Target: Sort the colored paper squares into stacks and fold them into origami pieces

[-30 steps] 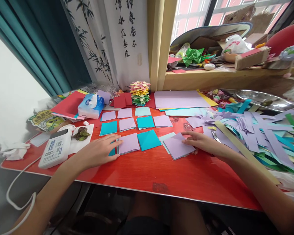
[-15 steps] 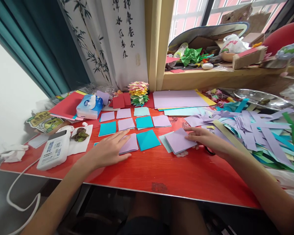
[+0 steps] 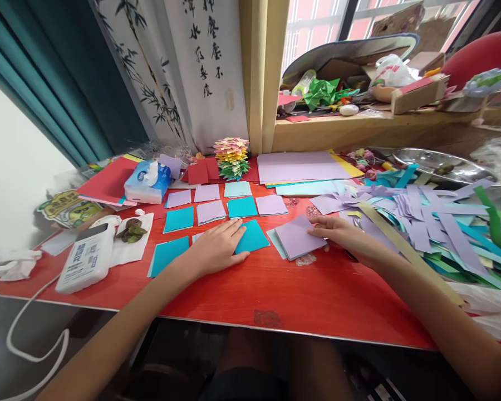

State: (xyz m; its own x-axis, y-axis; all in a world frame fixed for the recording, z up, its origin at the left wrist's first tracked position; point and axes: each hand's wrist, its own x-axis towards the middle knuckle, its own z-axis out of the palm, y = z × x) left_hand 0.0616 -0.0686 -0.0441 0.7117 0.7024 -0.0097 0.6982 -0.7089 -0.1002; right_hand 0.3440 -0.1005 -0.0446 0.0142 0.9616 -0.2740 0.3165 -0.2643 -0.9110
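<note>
Palm down, my left hand point(image 3: 217, 248) lies with fingers spread over a purple paper stack and the left edge of a blue paper square point(image 3: 254, 236). My right hand point(image 3: 334, 233) has its fingertips on the right edge of a purple paper square point(image 3: 299, 236), which overlaps a pale blue sheet point(image 3: 276, 244). Left of my left hand is a blue square stack point(image 3: 167, 255). Behind the hands, rows of small squares include a blue one point(image 3: 242, 207) and a purple one point(image 3: 271, 204).
Cut paper strips point(image 3: 421, 217) are heaped at the right beside a metal tray point(image 3: 438, 164). A white device point(image 3: 86, 259) and a tissue pack point(image 3: 147, 182) lie at the left. Large purple sheets point(image 3: 294, 167) and a folded paper tower point(image 3: 231, 159) stand behind.
My left hand has moved right, from the purple stack towards the blue square, uncovering the blue stack at the left. My right hand stays at the purple square. The view has shifted slightly.
</note>
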